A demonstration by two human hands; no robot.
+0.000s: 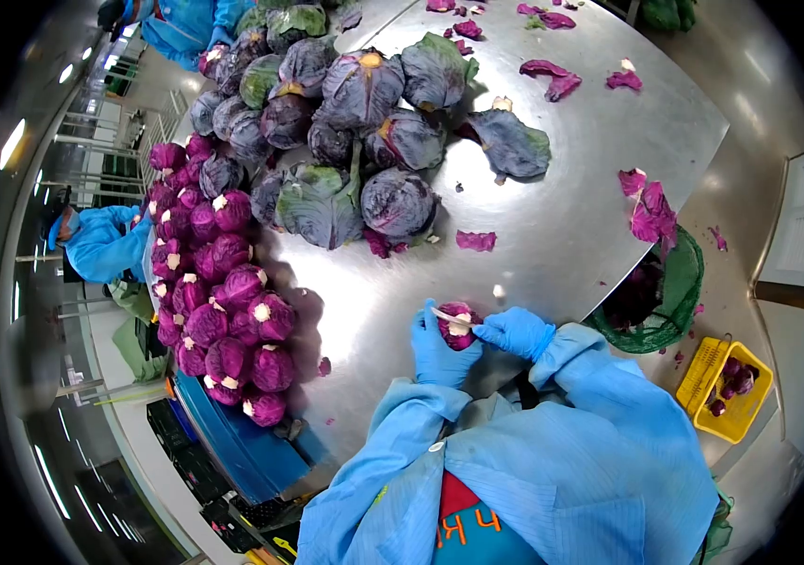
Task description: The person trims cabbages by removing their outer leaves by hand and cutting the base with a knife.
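Observation:
Near the table's front edge, my gloved left hand [441,356] is closed around a small trimmed red cabbage [459,337] with its pale cut stem facing up. My gloved right hand [518,332] grips a knife [451,318], whose light blade lies across the cabbage at the stem. The knife's handle is mostly hidden in my fingers. To the left is a stack of peeled red cabbages [229,358], glossy purple with white stem ends. Beyond it sits a pile of untrimmed red cabbages [361,89] with dull outer leaves.
Loose leaves [651,215] lie on the steel table [600,141]. A green mesh bag [680,306] hangs at its right edge. A yellow basket [736,414] with purple pieces stands on the floor. Two other people in blue gowns work at far left [105,243] and top [180,33].

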